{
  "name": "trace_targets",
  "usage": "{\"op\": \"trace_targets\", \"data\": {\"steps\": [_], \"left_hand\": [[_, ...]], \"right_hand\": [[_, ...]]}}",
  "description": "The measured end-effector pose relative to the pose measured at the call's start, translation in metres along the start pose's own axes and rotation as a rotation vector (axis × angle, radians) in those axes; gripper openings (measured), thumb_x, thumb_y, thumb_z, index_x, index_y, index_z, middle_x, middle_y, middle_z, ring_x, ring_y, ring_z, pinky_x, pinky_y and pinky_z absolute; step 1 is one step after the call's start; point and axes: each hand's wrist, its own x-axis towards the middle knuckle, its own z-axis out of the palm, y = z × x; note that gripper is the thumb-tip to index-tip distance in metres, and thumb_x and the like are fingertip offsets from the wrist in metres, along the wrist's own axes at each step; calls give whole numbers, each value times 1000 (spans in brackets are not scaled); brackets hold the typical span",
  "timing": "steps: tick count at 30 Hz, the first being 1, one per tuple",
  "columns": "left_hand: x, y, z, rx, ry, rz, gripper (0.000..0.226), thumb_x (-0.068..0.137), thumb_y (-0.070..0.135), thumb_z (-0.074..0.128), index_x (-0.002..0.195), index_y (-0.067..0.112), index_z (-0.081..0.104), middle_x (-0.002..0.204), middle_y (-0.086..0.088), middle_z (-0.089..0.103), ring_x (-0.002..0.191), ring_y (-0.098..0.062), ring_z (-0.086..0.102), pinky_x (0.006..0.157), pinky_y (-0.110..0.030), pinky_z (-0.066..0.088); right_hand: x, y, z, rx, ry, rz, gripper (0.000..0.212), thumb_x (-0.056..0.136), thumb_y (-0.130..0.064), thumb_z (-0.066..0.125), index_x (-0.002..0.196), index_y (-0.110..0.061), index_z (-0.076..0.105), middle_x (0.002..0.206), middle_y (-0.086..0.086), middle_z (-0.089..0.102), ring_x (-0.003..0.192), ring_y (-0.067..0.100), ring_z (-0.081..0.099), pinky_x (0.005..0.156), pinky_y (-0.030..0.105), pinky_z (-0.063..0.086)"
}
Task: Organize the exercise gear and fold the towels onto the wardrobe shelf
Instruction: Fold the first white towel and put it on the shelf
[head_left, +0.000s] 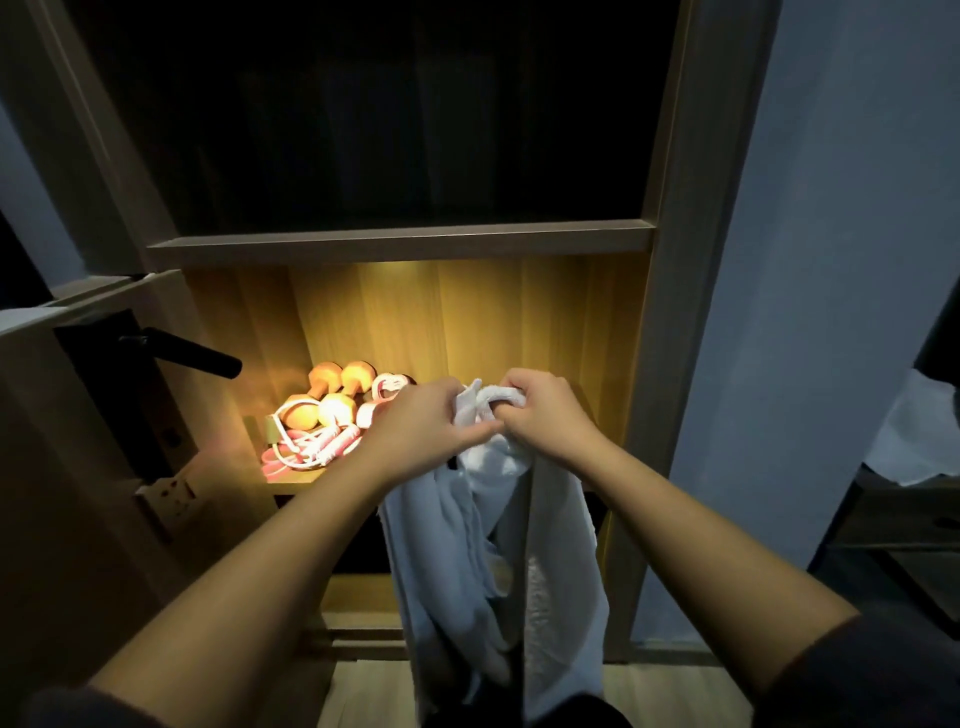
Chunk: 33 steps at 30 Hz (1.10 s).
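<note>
A white towel (457, 561) hangs in long folds in front of the lit wardrobe shelf (291, 486). My left hand (421, 421) grips its bunched top from the left. My right hand (545, 415) grips the same bunch from the right, fingers curled round a rolled edge. The two hands touch. On the left part of the shelf lie two orange-lit dumbbells (332, 395), a pink and white jump rope (311, 447) and a pink hand grip (387, 387), partly hidden behind my left hand.
An open door with a black lever handle (187, 351) stands at the left. Above the lit shelf is a dark compartment (389, 130). A grey wall (810, 260) flanks the wardrobe on the right, with a white cloth (914, 436) on furniture at far right.
</note>
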Motion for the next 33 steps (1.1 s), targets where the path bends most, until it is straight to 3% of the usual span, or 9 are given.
{"op": "trace_targets", "data": {"steps": [3,6,9,12,16,19,24,28,33], "left_hand": [[-5,-1,13,-20,-60,4,22,75,52,67,82,32,60,69,10,62,65,-3,57,55,-27,42],[-2,-2,20,-35,-53,-81,16,75,39,67,67,31,56,62,7,59,63,-13,58,51,-28,35],[-1,-2,18,-46,48,-103,20,76,39,63,62,30,51,60,7,56,61,-15,56,51,-28,30],[-1,-5,9,-72,188,-127,23,72,43,56,61,23,51,59,3,56,61,-20,55,52,-30,34],[2,-16,-7,-56,304,-187,27,79,33,63,61,21,48,59,3,54,65,-25,55,55,-33,37],[5,-32,-20,16,339,-250,26,82,33,63,64,18,51,66,-3,59,69,-29,56,58,-34,40],[4,-60,-37,111,360,-317,22,83,38,60,72,20,58,71,-6,62,71,-29,57,57,-32,40],[-1,-85,-47,155,371,-356,24,83,41,59,67,23,55,69,-5,61,71,-30,57,61,-35,47],[-9,-107,-45,198,354,-411,30,79,47,54,74,19,63,74,-10,65,76,-34,59,69,-42,54]], "right_hand": [[-2,2,0,57,-94,11,6,83,-11,63,81,-7,66,78,8,65,71,19,56,61,32,44],[-1,8,0,58,-142,-18,5,82,-15,67,81,-10,67,80,5,66,73,17,57,62,30,42],[-1,23,-2,127,-152,-31,13,84,-20,70,93,-10,68,88,6,68,80,21,62,68,34,47],[-12,53,-1,210,-222,13,23,81,-23,78,99,-12,67,91,5,68,78,11,61,72,31,50],[-31,99,10,100,-383,139,30,73,-41,83,94,-25,70,93,-11,70,86,4,64,78,29,51],[-35,119,9,-43,-485,205,34,68,-53,82,85,-28,65,85,-11,67,77,6,62,66,22,48],[-40,149,10,-358,-646,240,19,73,-36,76,85,-32,62,89,-8,66,81,13,62,61,24,43],[-48,169,3,-579,-594,261,13,75,-38,66,83,-32,57,90,-4,58,84,17,54,71,33,40],[-58,175,-9,-510,-555,292,24,74,-43,75,71,-24,59,74,-4,57,76,21,57,57,28,39]]}}
